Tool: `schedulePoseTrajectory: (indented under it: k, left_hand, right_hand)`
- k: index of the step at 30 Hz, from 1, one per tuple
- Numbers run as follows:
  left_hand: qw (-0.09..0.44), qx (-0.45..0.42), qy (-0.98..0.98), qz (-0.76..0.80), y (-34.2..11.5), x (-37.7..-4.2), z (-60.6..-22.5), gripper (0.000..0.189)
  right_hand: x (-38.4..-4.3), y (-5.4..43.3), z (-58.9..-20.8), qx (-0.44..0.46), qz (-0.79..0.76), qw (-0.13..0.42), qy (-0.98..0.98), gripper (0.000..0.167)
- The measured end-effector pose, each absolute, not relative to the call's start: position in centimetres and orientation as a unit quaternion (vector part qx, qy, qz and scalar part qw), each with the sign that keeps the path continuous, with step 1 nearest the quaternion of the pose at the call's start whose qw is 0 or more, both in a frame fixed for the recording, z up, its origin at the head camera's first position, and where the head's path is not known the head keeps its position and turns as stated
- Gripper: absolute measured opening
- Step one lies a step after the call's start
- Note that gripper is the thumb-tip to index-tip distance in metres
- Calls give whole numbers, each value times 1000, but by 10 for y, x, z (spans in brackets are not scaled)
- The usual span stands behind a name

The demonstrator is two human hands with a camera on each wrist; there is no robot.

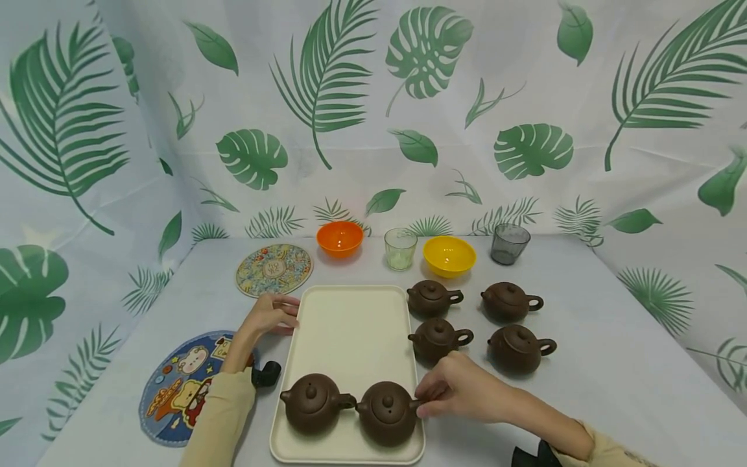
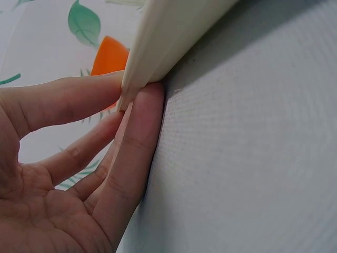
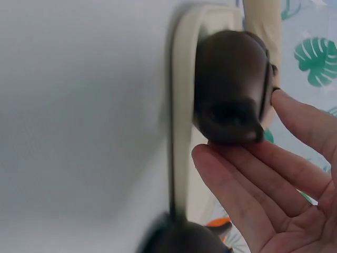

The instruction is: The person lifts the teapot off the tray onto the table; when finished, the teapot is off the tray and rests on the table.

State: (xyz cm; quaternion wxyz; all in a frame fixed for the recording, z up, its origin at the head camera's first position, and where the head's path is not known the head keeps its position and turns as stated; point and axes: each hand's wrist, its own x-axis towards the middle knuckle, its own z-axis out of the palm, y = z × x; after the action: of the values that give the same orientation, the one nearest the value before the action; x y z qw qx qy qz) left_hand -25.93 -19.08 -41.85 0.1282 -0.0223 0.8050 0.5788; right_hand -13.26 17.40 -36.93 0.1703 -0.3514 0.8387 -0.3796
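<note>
A dark brown teapot (image 1: 387,414) sits at the near right corner of the cream tray (image 1: 350,337). My right hand (image 1: 458,388) is at its handle, with the thumb on one side and the fingers on the other. Seen from the right wrist, the teapot (image 3: 231,79) stands just inside the tray's raised rim, and the handle is partly hidden in shadow. Beside it on the tray is a matching teapot (image 1: 314,403). My left hand (image 1: 268,318) pinches the tray's left edge, its thumb (image 2: 79,97) on the rim and its fingers against the outer side.
Several more brown teapots (image 1: 506,301) stand right of the tray. Along the back are an orange bowl (image 1: 340,240), a green glass (image 1: 400,250), a yellow bowl (image 1: 449,257) and a grey glass (image 1: 509,245). Two round mats, one patterned (image 1: 274,269) and one blue (image 1: 166,395), lie left.
</note>
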Motion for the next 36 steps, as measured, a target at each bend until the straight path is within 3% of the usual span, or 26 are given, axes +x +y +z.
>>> schedulePoseTrajectory:
  k: [5, 19, 36]
  left_hand:
    - [129, -23, 807, 576, -191, -259, -417, 49]
    - [132, -19, 798, 587, -191, -257, -417, 49]
    - [134, -18, 802, 582, -190, -257, -418, 50]
  right_hand:
    - [-129, 170, -375, -349, -367, 156, 848, 16]
    - [-120, 167, -385, -377, -339, 42, 861, 10]
    - [-122, 228, -375, -370, -407, 22, 835, 17]
